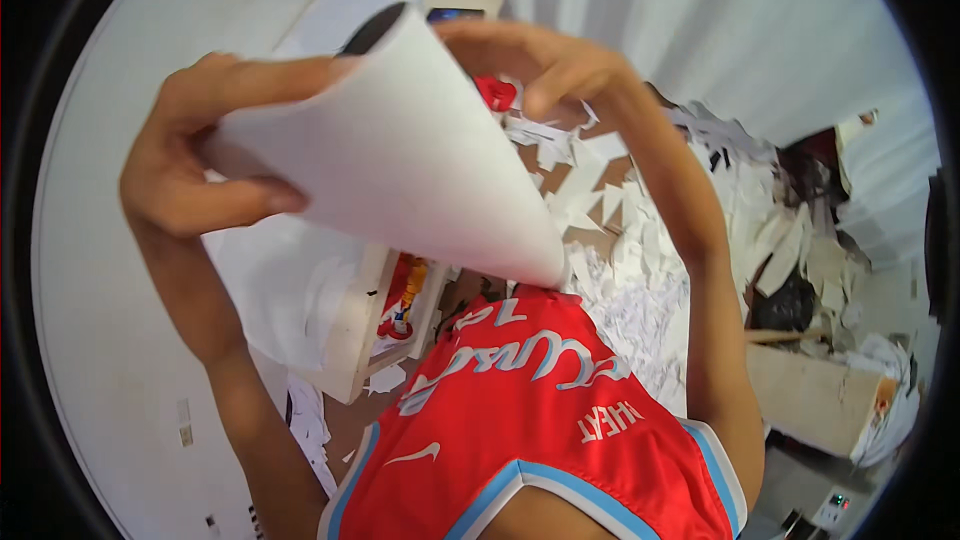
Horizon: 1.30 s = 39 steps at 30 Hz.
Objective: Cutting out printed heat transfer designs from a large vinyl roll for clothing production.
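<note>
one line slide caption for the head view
Both hands, left hand and right hand, roll a white paper sheet into a cone.

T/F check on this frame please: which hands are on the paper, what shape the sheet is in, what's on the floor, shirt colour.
1. Both hands hold the white sheet of paper. True: the left hand grips its left side and the right hand its top edge.
2. The sheet lies flat. False: it is curled into a cone that narrows to a point at the lower right.
3. Paper scraps litter the floor below. True.
4. The person wears a blue long-sleeved shirt. False: it is a red sleeveless jersey with light blue trim, and the forearms are bare.
5. The right hand holds scissors. False: only the paper is at its fingers.
</note>
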Available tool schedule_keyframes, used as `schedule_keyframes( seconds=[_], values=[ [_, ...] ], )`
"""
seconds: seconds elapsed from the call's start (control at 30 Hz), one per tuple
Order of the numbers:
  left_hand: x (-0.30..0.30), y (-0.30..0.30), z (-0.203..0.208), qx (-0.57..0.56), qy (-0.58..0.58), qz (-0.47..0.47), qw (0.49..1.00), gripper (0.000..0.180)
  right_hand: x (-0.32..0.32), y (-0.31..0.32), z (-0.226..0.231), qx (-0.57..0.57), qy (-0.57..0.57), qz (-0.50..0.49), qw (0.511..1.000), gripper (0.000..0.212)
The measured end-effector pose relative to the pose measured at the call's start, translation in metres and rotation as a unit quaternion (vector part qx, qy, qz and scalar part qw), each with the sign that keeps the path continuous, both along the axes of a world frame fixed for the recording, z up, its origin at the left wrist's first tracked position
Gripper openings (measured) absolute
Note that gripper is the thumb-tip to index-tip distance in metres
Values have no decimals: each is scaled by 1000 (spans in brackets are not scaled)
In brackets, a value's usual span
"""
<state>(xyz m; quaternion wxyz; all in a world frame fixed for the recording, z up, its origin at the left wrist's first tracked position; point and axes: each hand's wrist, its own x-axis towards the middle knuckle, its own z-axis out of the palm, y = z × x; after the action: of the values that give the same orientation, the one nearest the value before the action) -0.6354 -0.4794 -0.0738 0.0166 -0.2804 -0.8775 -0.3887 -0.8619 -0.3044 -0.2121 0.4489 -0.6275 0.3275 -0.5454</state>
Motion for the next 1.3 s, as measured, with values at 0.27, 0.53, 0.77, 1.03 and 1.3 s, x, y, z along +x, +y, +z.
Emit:
schedule_keyframes(
  seconds=[0.27,0.53,0.77,1.03,1.3],
  values=[
    [117,-30,26,-42,-10,86,995,31,80,-73,-12,124,-44,251,959,34],
    [189,49,64,-231,9,481,846,72,118,-76,42,-36,143,134,980,24],
    [184,85,17,-343,270,610,662,25,107,-68,47,-148,274,93,946,34],
    [210,98,30,-160,137,674,708,30,53,-88,19,31,421,25,906,51],
    [286,128,9,-182,185,764,591,30,66,-108,-38,29,235,108,966,41]
  ],
)
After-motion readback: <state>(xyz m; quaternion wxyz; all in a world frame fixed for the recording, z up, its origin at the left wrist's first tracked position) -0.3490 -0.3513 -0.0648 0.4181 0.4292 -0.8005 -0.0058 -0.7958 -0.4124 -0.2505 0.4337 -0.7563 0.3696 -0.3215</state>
